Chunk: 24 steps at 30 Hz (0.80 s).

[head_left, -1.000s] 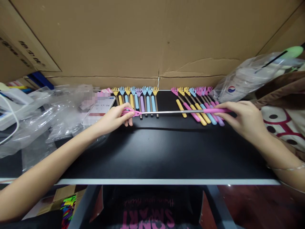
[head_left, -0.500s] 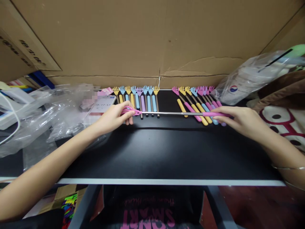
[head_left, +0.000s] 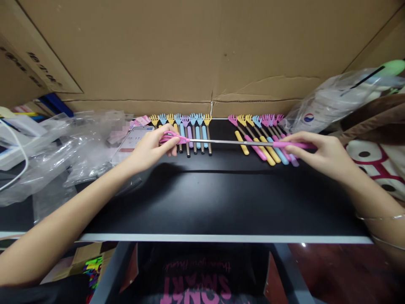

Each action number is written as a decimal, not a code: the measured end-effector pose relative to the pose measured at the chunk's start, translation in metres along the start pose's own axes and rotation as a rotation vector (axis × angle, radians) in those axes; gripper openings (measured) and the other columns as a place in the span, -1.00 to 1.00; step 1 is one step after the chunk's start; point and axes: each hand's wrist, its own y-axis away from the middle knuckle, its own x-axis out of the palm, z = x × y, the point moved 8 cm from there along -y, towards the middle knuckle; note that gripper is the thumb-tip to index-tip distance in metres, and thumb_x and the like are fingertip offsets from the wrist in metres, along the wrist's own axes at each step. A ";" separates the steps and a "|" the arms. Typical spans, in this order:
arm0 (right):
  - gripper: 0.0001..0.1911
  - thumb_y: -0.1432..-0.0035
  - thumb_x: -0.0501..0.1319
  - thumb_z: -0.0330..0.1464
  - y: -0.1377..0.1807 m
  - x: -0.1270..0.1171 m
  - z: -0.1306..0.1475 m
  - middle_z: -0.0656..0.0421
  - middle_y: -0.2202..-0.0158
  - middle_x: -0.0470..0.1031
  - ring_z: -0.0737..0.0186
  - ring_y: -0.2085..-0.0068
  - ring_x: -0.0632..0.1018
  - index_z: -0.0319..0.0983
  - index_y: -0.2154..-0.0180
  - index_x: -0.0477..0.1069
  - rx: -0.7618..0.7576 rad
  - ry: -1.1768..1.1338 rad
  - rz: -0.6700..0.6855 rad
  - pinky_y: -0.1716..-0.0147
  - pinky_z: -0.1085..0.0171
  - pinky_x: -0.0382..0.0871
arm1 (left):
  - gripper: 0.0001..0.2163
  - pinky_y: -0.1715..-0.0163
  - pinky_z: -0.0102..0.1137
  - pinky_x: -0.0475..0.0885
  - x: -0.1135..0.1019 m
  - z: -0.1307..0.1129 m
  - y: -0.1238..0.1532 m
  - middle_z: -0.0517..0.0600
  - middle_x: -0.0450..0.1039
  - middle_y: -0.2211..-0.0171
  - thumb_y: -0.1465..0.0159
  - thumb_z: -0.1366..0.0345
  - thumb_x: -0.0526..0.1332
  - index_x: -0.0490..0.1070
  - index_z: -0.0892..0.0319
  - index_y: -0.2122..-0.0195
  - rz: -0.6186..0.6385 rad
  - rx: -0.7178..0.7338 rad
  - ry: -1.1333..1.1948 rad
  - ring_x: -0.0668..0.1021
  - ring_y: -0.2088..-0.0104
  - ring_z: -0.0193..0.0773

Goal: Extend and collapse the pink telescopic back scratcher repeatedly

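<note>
I hold a pink telescopic back scratcher (head_left: 228,142) stretched out sideways above the black table (head_left: 215,198). My left hand (head_left: 148,148) pinches its pink claw head, and my right hand (head_left: 322,154) grips its pink handle. The thin metal rod runs between them. Behind it, one row of short scratchers (head_left: 186,128) in yellow, blue and purple lies at the table's back. A second row of scratchers (head_left: 262,135) in pink, yellow and blue lies slanted to its right, partly under my right hand.
A phone (head_left: 133,141) lies at the back left beside crumpled clear plastic bags (head_left: 63,152). A filled plastic bag (head_left: 332,101) sits at the back right. Cardboard boxes (head_left: 202,50) wall in the back. A patterned cloth (head_left: 376,156) lies far right.
Both hands lifted the stretched scratcher slightly up and toward the back, over the rows. My right hand slid a little right along the handle end.
</note>
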 end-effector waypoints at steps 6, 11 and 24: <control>-0.59 -0.22 0.02 -0.09 0.003 -0.023 -0.055 -0.03 0.11 0.54 0.10 0.05 0.53 -0.19 0.11 0.46 0.336 -0.653 -0.232 0.11 0.13 0.37 | -0.77 0.45 -0.46 0.36 -0.001 0.006 0.005 -0.09 0.38 0.53 -0.31 0.10 0.09 0.24 0.18 0.29 0.058 -0.058 0.137 0.44 0.51 -0.36; -0.53 -0.30 -0.14 -0.17 -0.001 -0.015 -0.051 -0.06 -0.20 0.29 0.09 -0.18 0.36 -0.13 -0.09 0.34 0.346 -0.769 -0.160 0.05 0.05 0.37 | -0.78 0.59 -0.51 0.28 0.002 0.004 0.007 -0.16 0.28 0.58 -0.33 0.10 0.08 0.21 0.15 0.29 0.074 -0.048 0.175 0.34 0.63 -0.44; -0.77 -0.12 0.18 -0.27 0.004 0.011 -0.034 0.06 0.02 0.51 0.11 0.01 0.53 -0.13 0.14 0.40 0.467 -0.931 -0.041 0.12 0.11 0.47 | -0.80 0.63 -0.50 0.33 0.002 0.002 0.007 -0.16 0.32 0.59 -0.35 0.13 0.07 0.20 0.16 0.30 0.081 -0.050 0.221 0.38 0.68 -0.45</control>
